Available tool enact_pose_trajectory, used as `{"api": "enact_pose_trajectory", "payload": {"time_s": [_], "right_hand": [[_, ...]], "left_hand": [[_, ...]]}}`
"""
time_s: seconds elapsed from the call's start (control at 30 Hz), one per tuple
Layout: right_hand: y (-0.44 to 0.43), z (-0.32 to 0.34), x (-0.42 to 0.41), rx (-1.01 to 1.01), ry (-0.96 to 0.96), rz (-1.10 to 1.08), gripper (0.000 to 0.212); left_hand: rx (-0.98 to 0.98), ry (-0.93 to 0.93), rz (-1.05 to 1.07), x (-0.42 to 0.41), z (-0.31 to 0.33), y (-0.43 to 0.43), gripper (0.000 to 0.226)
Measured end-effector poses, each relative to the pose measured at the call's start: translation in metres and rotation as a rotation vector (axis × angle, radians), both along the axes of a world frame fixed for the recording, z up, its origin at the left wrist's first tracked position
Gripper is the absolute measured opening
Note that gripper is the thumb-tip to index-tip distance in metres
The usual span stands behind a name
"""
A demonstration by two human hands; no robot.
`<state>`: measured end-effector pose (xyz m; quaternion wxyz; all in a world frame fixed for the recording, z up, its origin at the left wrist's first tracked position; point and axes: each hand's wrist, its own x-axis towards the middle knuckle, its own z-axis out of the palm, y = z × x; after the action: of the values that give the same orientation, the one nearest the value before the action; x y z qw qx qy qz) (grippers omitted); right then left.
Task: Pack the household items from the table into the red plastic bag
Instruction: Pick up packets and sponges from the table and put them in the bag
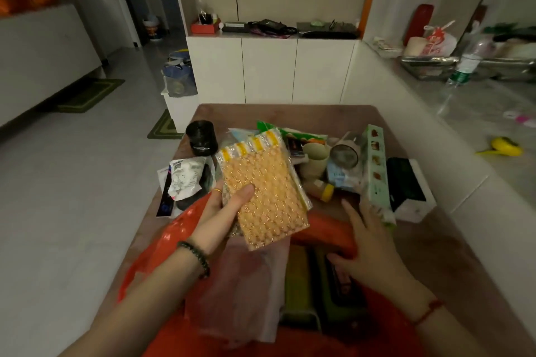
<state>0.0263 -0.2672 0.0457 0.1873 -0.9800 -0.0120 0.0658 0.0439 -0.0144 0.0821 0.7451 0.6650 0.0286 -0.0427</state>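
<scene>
Holding an orange bubble packet [269,197] above the open mouth of the red plastic bag [171,240], the person's left hand [223,211] grips it by the lower left edge. The thumb lies across the front and the other fingers curl behind. The packet is tilted, with its yellow-and-white striped top pointing away from the person. A dark beaded bracelet circles the left wrist.

The right hand [368,243] lies flat at the bag's far rim, fingers straight and spread. It seems to press the rim down, though the thumb side is too dim to be sure. A red string circles that wrist.

The bag sits at the near edge of a brown surface [319,113], right in front of the person. Inside it are a pale translucent bag [246,284] and some dark green flat things [298,284] beside it.

More household items crowd the surface beyond the bag:
- A black roll [202,138] stands at the far left.
- A white labelled pouch [185,177] lies nearer, just left of the packet.
- A beige cup [314,159] and a glass jar [345,155] sit side by side behind the packet.
- A small bottle with a yellow cap [320,190] lies on its side in front of them.
- A long pale green box [377,165] stands on edge just beside the right fingertips.
- A black and white box [409,188] touches its right side.
</scene>
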Motion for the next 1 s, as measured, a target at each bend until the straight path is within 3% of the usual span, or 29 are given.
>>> {"api": "enact_pose_trajectory", "payload": {"time_s": [0.03,0.07,0.1,0.13,0.2,0.3,0.37,0.5,0.6,0.77,0.83,0.87,0.93,1.0], "right_hand": [[-0.008,-0.008,-0.003,-0.096,0.058,-0.017,0.072],[-0.014,-0.012,-0.005,-0.062,0.048,-0.057,0.046],[-0.018,-0.009,-0.006,0.038,0.004,-0.117,0.017],[-0.024,-0.006,-0.006,0.143,-0.043,-0.167,0.007],[-0.035,0.002,-0.003,0.311,-0.099,-0.263,0.025],[-0.046,0.018,0.005,0.480,-0.138,-0.323,0.012],[-0.048,0.024,0.009,0.534,-0.147,-0.337,0.007],[-0.041,0.032,0.010,0.598,-0.222,-0.316,0.015],[-0.043,0.029,0.011,0.565,-0.161,-0.286,0.008],[-0.055,0.025,0.011,0.445,-0.091,-0.245,0.014],[-0.060,0.035,0.012,0.452,0.092,-0.111,0.014],[-0.061,0.045,0.015,0.441,0.234,-0.027,0.024],[-0.061,0.066,0.023,0.325,0.439,0.118,0.050],[-0.054,0.086,0.042,0.265,0.419,0.218,0.069]], "left_hand": [[0.087,0.005,-0.076,-0.006,-0.001,-0.002,0.064],[0.170,0.026,-0.164,-0.012,-0.004,-0.005,0.050],[0.246,0.062,-0.269,-0.016,-0.006,-0.010,0.043],[0.316,0.099,-0.390,-0.020,-0.011,-0.014,0.043],[0.470,0.199,-0.626,-0.023,-0.017,-0.027,0.046],[0.601,0.382,-0.749,-0.017,-0.034,-0.048,0.070],[0.531,0.475,-0.683,-0.009,-0.047,-0.064,0.078],[0.187,0.590,-0.357,0.001,-0.059,-0.090,0.086],[0.359,0.503,-0.277,0.001,-0.065,-0.100,0.076],[0.477,0.205,-0.441,-0.010,-0.038,-0.073,0.058],[0.548,0.103,-0.530,-0.012,-0.018,-0.052,0.034],[0.513,0.065,-0.553,-0.011,-0.005,-0.042,0.021],[0.386,-0.033,-0.529,-0.002,0.020,-0.027,0.018],[0.346,-0.121,-0.416,0.016,0.038,-0.016,0.020]]}}
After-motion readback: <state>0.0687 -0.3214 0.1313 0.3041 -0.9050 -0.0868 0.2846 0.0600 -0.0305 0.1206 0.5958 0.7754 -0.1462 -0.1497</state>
